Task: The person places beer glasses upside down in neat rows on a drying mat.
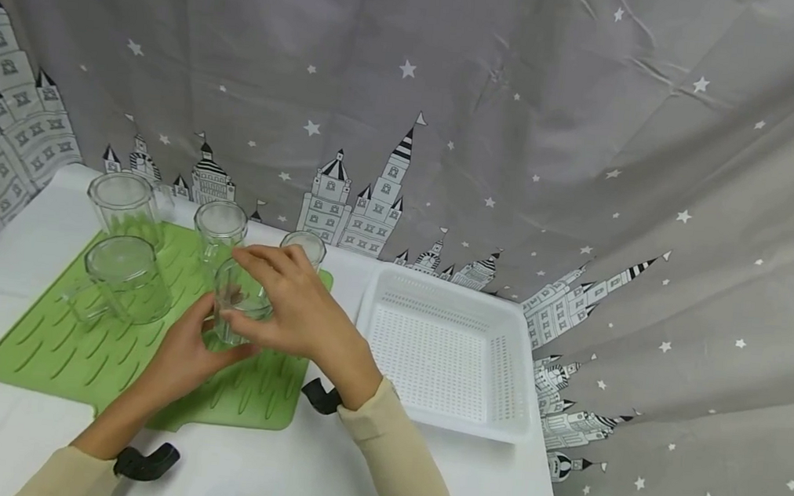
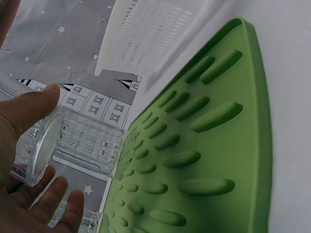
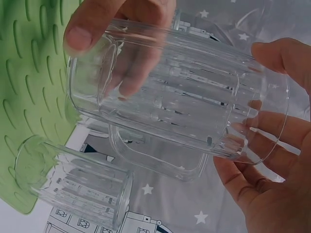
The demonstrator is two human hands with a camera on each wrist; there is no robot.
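A clear glass mug (image 1: pixel 248 306) is held by both hands above the green ridged mat (image 1: pixel 40 355). My right hand (image 1: pixel 289 302) grips it round the rim end, thumb and fingers on opposite sides. Lower down, my left hand (image 1: pixel 185 352) holds the base end, also seen in the right wrist view, where the mug (image 3: pixel 180 92) has its thick base toward the mat and its handle off to one side. In the left wrist view, my left hand (image 2: pixel 29 116) curls round the base, just above another glass mug (image 2: pixel 90 141) standing on the mat.
More glass mugs stand on the mat: a large mug (image 1: pixel 125 200) at the back left, a mug (image 1: pixel 128 280) before it, a mug (image 1: pixel 220 225) at the back middle, and one mug (image 1: pixel 305 244) partly behind my right hand. A white perforated basket (image 1: pixel 439 419) stands to the right.
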